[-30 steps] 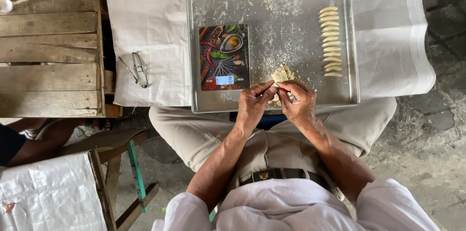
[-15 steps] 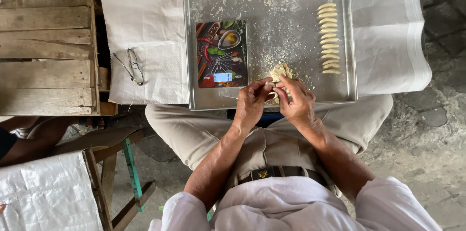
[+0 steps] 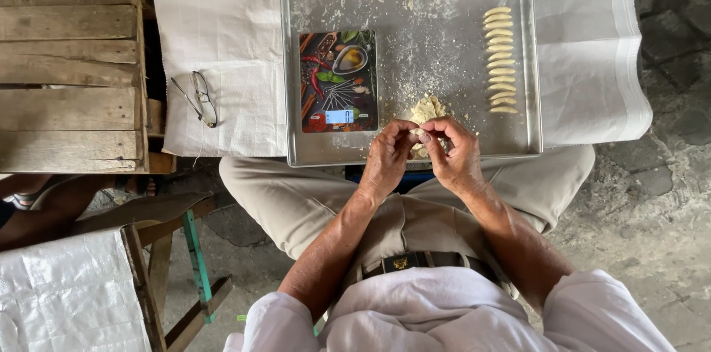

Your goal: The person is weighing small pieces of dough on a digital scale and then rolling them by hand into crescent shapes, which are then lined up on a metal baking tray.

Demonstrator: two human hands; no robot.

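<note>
Now my left hand (image 3: pixel 386 156) and right hand (image 3: pixel 455 156) meet over the near edge of the tray (image 3: pixel 527 63), fingertips of both pinched together on a small dough bit (image 3: pixel 419 132). Just beyond my fingers the dough lump (image 3: pixel 427 108) lies on the floured tray, with crumbs around it. To the left of the lump, touching nothing but the tray, sits the scale (image 3: pixel 338 81), flat and dark with a picture of spices on it. Well to the right a row of rolled pieces (image 3: pixel 501 59) runs along the tray's side. Glasses (image 3: pixel 198 98) lie on the white sack (image 3: pixel 222 41) left of the tray, beside a wooden crate (image 3: pixel 70 63).
</note>
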